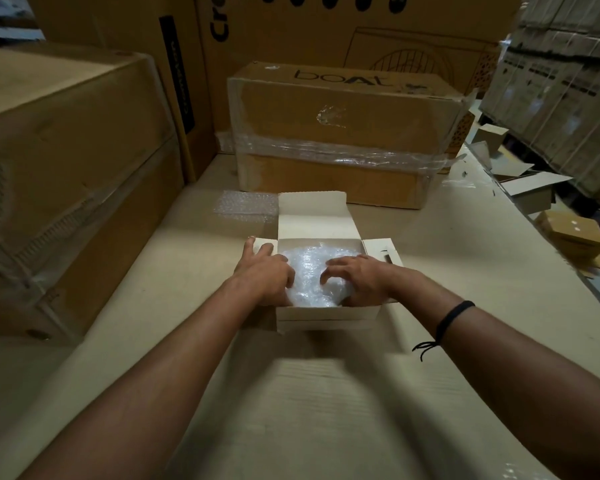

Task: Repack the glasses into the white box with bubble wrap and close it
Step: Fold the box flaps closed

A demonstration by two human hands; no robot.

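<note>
Cardboard top: a pale sheet [326, 410] lay under both forearms and carried the box.
Box: white, front wall [326, 315] nearest, it stood open on the top, straight ahead.
Left hand: the left hand [265, 273] held the wrap's left side with thumb and inner fingers bent onto it; its outer fingers reached over the left flap.
Right hand: the right hand [359, 277] clawed over the wrap's right side, fingers curled, thumb at the near edge.
Wrap: a crumpled bundle [309, 271] sat inside the box, between the hands; filling looked nearly done.
Glasses: not visible; presumably inside the wrap, though that could not be confirmed.
Right flap: it [383, 252] was splayed outward, not yet tucked.
Lid: it [312, 220] stood raised at the back, so closing seemed the main step left.
Spare sheet: bubble sheet [245, 206] lay outside, just beside the lid's left; whether it belonged on top was unclear.
Carton: a taped brown one [343, 133] sat behind.
</note>
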